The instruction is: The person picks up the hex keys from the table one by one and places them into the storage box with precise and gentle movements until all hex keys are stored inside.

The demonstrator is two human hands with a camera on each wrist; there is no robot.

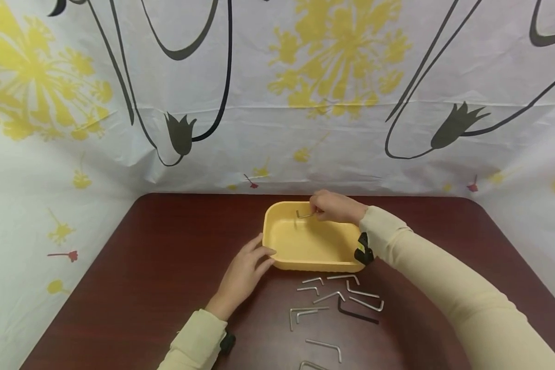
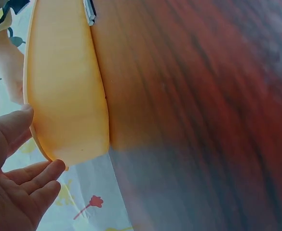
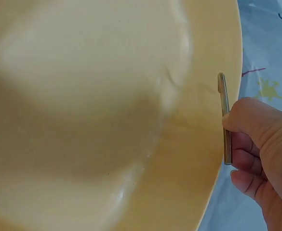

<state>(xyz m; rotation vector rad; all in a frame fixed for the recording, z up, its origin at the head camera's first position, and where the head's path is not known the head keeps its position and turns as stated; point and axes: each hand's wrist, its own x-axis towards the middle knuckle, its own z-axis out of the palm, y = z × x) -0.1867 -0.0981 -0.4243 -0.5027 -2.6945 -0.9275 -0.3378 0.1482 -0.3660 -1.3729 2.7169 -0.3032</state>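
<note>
A yellow plastic tray (image 1: 314, 266) stands toward the back of the dark table. My left hand (image 1: 242, 275) touches its near left corner; in the left wrist view, the thumb and the fairly straight fingers (image 2: 47, 178) lie against the rim on either side of that corner. Over the tray's far rim, my right hand (image 1: 335, 205) pinches a small metal hex key (image 3: 225, 115) between thumb and fingers. The key's short bent end points away from the hand, above the tray's inside. No other key shows inside the tray.
Several silver hex keys (image 1: 365, 303) of various sizes lie scattered in front of the tray, with one black hex key (image 1: 358, 314) among them. A printed cloth (image 1: 259, 128) hangs behind the dark red-brown table (image 1: 166, 267).
</note>
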